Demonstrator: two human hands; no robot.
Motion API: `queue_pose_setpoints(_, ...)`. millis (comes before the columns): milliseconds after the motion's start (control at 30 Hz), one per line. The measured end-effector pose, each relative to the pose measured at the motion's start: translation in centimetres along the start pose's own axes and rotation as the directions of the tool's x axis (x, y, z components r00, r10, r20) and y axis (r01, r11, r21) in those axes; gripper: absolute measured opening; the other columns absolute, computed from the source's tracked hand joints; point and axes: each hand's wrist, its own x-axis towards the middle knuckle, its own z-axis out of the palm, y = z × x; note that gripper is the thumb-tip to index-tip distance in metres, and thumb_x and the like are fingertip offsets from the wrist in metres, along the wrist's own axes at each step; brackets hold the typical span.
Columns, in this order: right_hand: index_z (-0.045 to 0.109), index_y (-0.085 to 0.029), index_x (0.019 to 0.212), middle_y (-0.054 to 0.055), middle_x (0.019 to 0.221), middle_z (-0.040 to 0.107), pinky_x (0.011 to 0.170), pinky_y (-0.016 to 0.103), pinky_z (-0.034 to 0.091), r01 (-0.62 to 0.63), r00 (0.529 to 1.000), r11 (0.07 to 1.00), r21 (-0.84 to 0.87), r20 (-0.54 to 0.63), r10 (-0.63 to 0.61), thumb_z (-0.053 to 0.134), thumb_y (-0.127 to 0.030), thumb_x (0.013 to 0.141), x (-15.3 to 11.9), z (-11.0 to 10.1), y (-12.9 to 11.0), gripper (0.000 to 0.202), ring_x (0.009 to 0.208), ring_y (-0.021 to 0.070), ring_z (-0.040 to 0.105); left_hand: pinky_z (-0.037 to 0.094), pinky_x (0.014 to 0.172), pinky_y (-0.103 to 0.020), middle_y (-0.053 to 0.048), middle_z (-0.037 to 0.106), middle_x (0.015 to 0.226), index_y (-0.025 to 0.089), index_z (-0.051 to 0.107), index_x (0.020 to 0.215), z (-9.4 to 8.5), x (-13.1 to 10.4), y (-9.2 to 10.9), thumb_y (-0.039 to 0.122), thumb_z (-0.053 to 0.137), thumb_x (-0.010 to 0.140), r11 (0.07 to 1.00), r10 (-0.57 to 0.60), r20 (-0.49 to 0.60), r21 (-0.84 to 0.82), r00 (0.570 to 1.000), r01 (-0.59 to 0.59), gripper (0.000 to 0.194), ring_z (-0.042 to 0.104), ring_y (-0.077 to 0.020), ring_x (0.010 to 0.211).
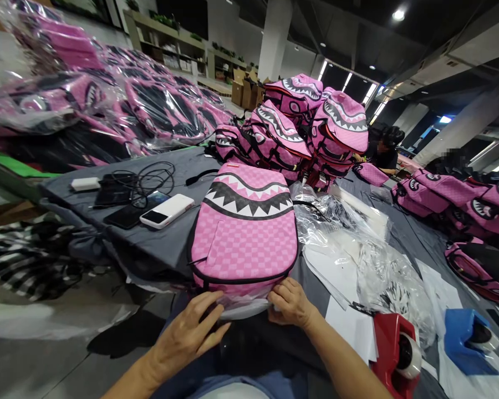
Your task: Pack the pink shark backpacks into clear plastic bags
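Note:
A pink checkered backpack [249, 244] with a black-and-white shark-teeth band lies front side up before me, its bottom toward me. Clear plastic [245, 307] shows beneath its near edge. At the lower left corner, my left hand [191, 327] has its fingers apart, the fingertips by the plastic. My right hand [289, 302] is closed at the lower right corner, its curled fingers pinching the plastic edge; the thumb is partly hidden.
Left of the backpack lie a white power bank [167, 211], a dark phone [127, 216] and black cables [149, 177]. Pink backpacks [280, 133] are piled behind, plastic-wrapped ones [162, 111] to the left. On the right are plastic bags [391, 271], red [388, 343] and blue [461, 338] tape dispensers.

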Motion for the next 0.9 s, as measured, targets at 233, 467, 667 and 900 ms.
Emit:
queue_pose_setpoints(233, 0.065, -0.019, 0.114, -0.001, 0.071, 0.068, 0.062, 0.029, 0.039, -0.134, 0.926, 0.991, -0.009, 0.354, 0.128, 0.06, -0.033, 0.101, 2.0, -2.6, 0.5, 0.02, 0.064, 0.0144, 0.061, 0.06, 0.078, -0.025, -0.006, 0.061, 0.097, 0.018, 0.065, 0.099, -0.6, 1.1, 0.2, 0.01, 0.05, 0.098, 0.979, -0.164, -0.043, -0.128, 0.986, 0.157, 0.017, 0.064, -0.0157, 0.089)
queue_pose_setpoints(467, 0.069, -0.022, 0.094, -0.003, 0.069, 0.07, 0.053, 0.031, 0.025, -0.17, 0.714, 0.976, -0.136, 0.666, 0.217, 0.07, -0.039, 0.094, 4.6, -3.1, 0.5, 0.017, 0.063, 0.0134, 0.061, 0.061, 0.08, -0.026, -0.007, 0.057, 0.112, 0.024, 0.055, 0.134, -1.1, 1.9, 0.8, 0.025, 0.036, 0.105, 0.948, -0.269, 0.239, -0.107, 0.933, 0.301, 0.035, 0.069, -0.0167, 0.096)
queue_pose_setpoints(667, 0.064, -0.02, 0.089, -0.003, 0.065, 0.059, 0.058, 0.029, 0.029, 0.022, 0.945, 0.996, -0.082, 0.327, 0.006, 0.053, -0.023, 0.103, 3.0, -3.3, 0.4, 0.018, 0.061, 0.0117, 0.05, 0.055, 0.065, -0.024, -0.007, 0.06, 0.109, 0.022, 0.06, 0.117, -1.2, 2.8, 0.8, 0.009, 0.04, 0.097, 0.977, -0.211, 0.371, 0.053, 0.904, 0.207, 0.031, 0.068, -0.0174, 0.085)
queue_pose_setpoints(900, 0.062, -0.02, 0.094, 0.002, 0.088, 0.064, 0.069, 0.029, 0.039, 0.022, 0.975, 0.998, -0.062, 0.222, -0.008, 0.05, -0.013, 0.102, 3.7, -3.7, -0.3, 0.016, 0.076, 0.0147, 0.051, 0.054, 0.091, -0.035, -0.011, 0.068, 0.121, 0.017, 0.058, 0.105, -0.1, 2.9, -0.4, -0.005, 0.039, 0.085, 0.991, 0.132, 0.253, -0.04, 0.958, -0.126, 0.036, 0.062, -0.0239, 0.112)
